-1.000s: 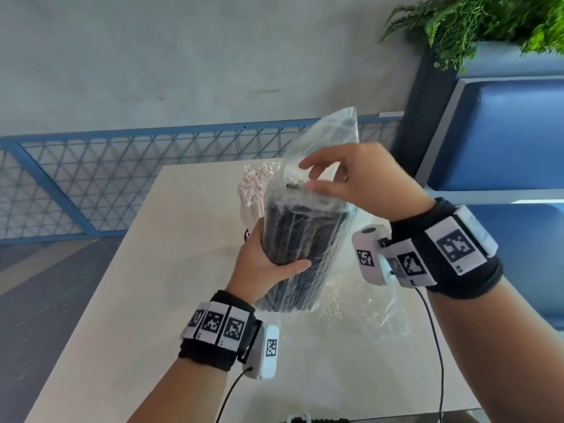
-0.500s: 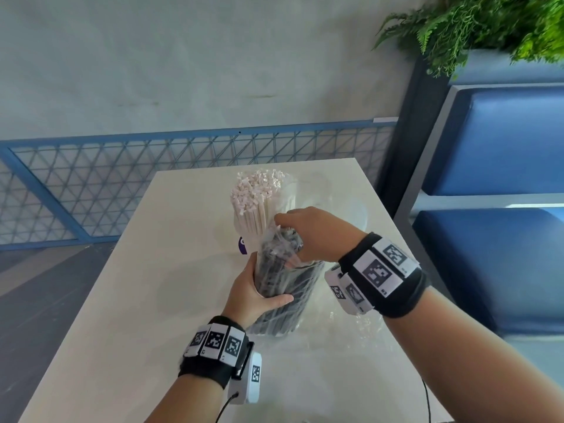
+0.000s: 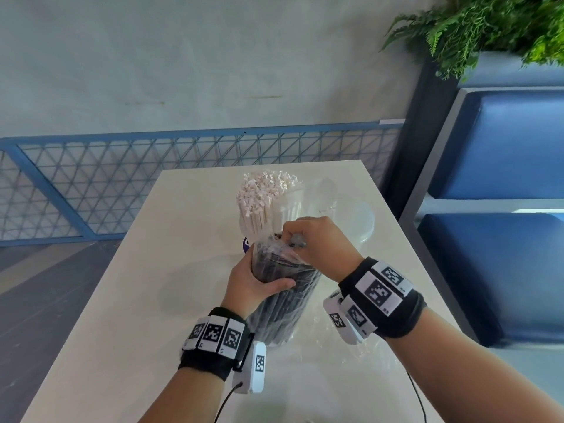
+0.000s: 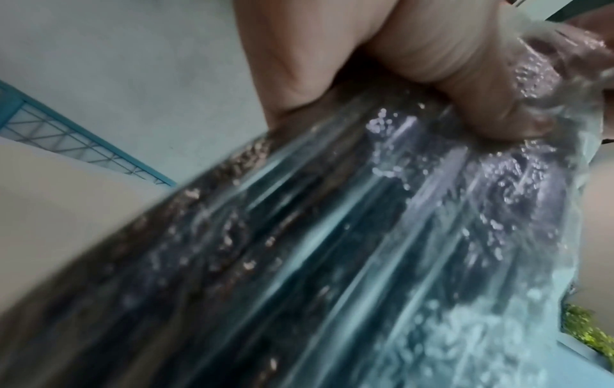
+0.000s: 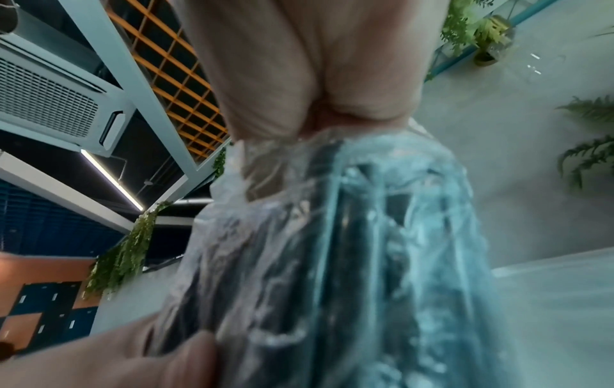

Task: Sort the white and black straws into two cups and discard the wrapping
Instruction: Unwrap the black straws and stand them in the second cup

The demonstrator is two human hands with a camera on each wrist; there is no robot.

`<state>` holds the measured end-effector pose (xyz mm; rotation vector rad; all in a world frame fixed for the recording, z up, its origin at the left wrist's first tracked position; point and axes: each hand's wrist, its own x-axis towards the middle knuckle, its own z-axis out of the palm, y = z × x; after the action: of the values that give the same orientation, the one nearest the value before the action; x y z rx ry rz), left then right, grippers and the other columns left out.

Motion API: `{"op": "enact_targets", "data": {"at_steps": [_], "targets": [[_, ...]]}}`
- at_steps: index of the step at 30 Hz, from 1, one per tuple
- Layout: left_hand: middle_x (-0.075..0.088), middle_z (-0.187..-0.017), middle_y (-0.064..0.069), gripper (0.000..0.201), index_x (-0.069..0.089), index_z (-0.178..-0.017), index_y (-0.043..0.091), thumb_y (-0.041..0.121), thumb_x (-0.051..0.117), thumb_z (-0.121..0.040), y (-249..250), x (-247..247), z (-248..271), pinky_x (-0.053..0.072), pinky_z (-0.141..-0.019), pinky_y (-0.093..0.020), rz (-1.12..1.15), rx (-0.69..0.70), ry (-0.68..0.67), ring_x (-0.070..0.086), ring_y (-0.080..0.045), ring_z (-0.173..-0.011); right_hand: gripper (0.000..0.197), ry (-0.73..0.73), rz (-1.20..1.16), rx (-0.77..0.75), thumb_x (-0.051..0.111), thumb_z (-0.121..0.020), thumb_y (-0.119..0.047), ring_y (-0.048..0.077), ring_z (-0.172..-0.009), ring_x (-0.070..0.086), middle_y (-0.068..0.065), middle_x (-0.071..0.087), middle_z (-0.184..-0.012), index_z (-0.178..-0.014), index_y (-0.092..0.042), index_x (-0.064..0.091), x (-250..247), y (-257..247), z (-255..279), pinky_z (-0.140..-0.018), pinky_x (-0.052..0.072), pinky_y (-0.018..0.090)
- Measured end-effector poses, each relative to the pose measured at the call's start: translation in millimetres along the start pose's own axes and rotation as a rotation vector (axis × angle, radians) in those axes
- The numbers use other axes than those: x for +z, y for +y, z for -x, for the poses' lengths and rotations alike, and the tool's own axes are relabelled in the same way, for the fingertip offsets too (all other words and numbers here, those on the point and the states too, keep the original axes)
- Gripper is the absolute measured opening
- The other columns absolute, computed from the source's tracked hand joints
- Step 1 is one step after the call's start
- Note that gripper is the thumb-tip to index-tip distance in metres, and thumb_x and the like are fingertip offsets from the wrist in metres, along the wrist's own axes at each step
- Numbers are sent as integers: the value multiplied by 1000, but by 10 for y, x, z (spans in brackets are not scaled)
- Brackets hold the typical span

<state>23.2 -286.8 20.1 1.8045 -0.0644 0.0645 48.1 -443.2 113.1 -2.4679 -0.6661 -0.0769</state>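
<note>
A: Black straws (image 3: pixel 283 297), a thick bundle in a clear crinkled plastic wrapping (image 3: pixel 276 250) — where do they sit?

B: Upright and a little tilted, inside the left hand (image 3: pixel 253 280). Its fingers curl round the far side of the bundle and the thumb crosses the near side, roughly at mid-height. The foot of the bundle is below that hand, at the pale cream bench (image 3: pixel 128 315); whether it touches the bench I cannot tell.

A: And the right hand (image 3: pixel 320 244)?

B: It is at the top of the bundle, above and just beyond the left hand, fingers bent inward and pinching the gathered wrapping there. From the right wrist view the plastic bunches up into those fingers (image 5: pixel 265 105), with the dark straws showing through below.

A: The left wrist view?

B: Blurred, but the thumb (image 4: pixel 465 86) presses against the glossy wrapping over the dark straws.

A: Anything past the hands?

B: White paper-wrapped straws (image 3: pixel 265 196) stand upright in a clear plastic cup (image 3: pixel 259 227), just beyond the right hand's knuckles. To the right of that, a second clear cup (image 3: pixel 361 221). More loose clear plastic film (image 3: pixel 332 361) lies on the bench beneath the right wrist.
</note>
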Motion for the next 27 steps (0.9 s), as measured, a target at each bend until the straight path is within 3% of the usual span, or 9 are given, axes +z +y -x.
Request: {"op": "enact_targets", "data": {"at_steps": [3,7,10,13,18,21,24,27], "targets": [[69,-103,10,73,55,-115,24,24,90,-51,-17,10,10,50,-82,-15,9,-10,27,65,2,-96,3,68,-114,20,68,-77,-6,14,-75,62,4,72,-82,-77,-5,70,-33,-35,-42,-67,44,12],[69,-109,1,85,54,-119,16,40,88,-45,-64,27,23,52,-92,-37,44,-30,42,65,-12,-104,7,116,-183,12,72,-76,-10,4,-68,61,5,73,-77,-74,-3,71,-137,-77,-99,-67,43,10],[70,-108,2,85,55,-119,15,40,87,-44,-82,35,23,52,-94,-38,50,-37,37,65,-11,-104,9,224,-230,-10,75,-73,-10,-12,-61,55,-1,69,-71,-70,-4,70,-293,-117,-106,-63,38,1],[70,-107,3,84,55,-117,16,44,87,-45,-106,34,24,51,-94,-40,29,-21,47,65,-12,-103,13,336,-218,-37,75,-74,-17,-10,-59,53,-4,68,-72,-71,-6,70,-505,-178,-123,-64,37,0],[71,-98,16,76,57,-111,22,44,85,-44,-107,42,37,53,-88,-25,15,-15,58,66,-4,-97,11,539,-269,-45,74,-76,-16,-11,-66,54,-14,65,-73,-73,-7,69,-695,-208,-137,-64,45,6],[71,-98,18,76,57,-111,21,45,85,-44,-117,23,37,53,-86,-22,40,-8,62,66,-2,-96,19,628,-357,-38,72,-78,-16,0,-76,57,-4,57,-97,-92,-13,59,-602,-235,-23,-65,52,12],[71,-102,7,81,56,-114,16,43,85,-43,-127,-6,24,53,-87,-27,90,-17,69,67,-7,-97,31,462,-289,92,72,-77,-27,8,-80,60,-1,56,-101,-96,-14,52,-335,-170,129,-72,54,22],[71,-104,5,82,55,-116,18,40,86,-44,-106,-9,26,52,-86,-27,118,-33,54,67,-9,-99,49,266,-226,208,71,-77,-36,15,-96,61,4,61,-107,-112,-8,51,-107,-112,203,-86,51,30]]}}
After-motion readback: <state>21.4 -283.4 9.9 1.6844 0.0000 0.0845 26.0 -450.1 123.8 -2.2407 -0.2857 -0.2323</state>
